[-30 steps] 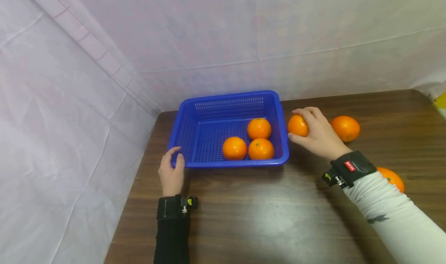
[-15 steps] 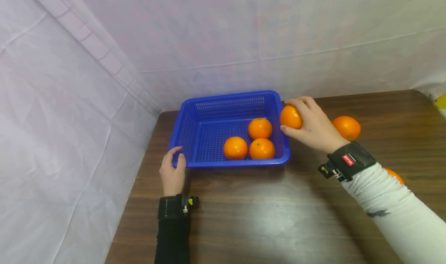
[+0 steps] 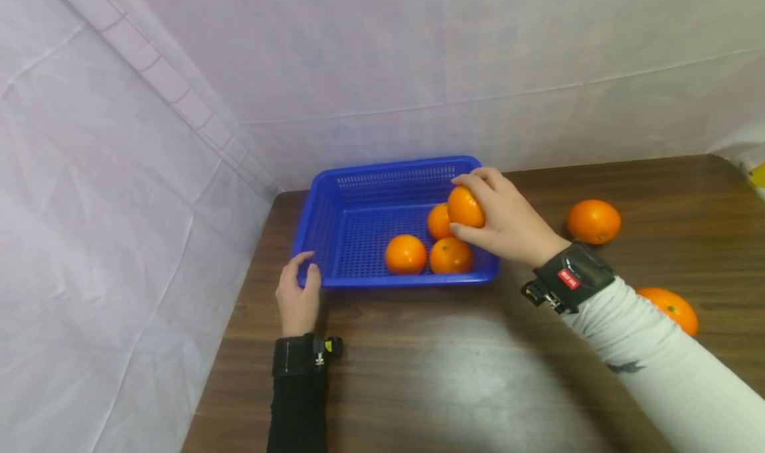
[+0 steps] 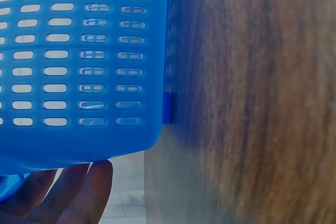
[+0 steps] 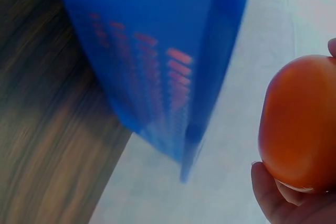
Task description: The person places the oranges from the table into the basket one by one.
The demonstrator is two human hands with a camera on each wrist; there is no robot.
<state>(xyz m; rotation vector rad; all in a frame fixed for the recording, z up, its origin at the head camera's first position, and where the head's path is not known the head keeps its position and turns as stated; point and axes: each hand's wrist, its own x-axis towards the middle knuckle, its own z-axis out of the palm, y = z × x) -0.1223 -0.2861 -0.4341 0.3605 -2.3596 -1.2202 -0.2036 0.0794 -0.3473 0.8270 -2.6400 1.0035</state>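
Observation:
My right hand (image 3: 508,217) grips an orange (image 3: 465,207) between thumb and fingers, above the right side of a blue plastic basket (image 3: 394,282). In the right wrist view the held orange (image 5: 299,124) is beside the basket's slotted wall (image 5: 147,3). Inside the basket lie three more: one orange (image 3: 406,254) toward the front middle, another orange (image 3: 451,256) at the front right, and a third orange (image 3: 439,222) partly hidden behind the held one. At the front left corner my left hand (image 3: 297,300) holds the rim; its fingers (image 4: 94,192) show there in the left wrist view.
On the brown wooden table (image 3: 406,373), right of the basket, one orange (image 3: 594,221) lies toward the back. Another orange (image 3: 672,310) is partly covered by the right sleeve (image 3: 669,360). A pale cloth (image 3: 418,61) hangs behind the table and along its left side.
My right hand has carried the orange from beside the basket, up and leftward over the right rim, to above the fruit inside. The left hand keeps its place at the corner.

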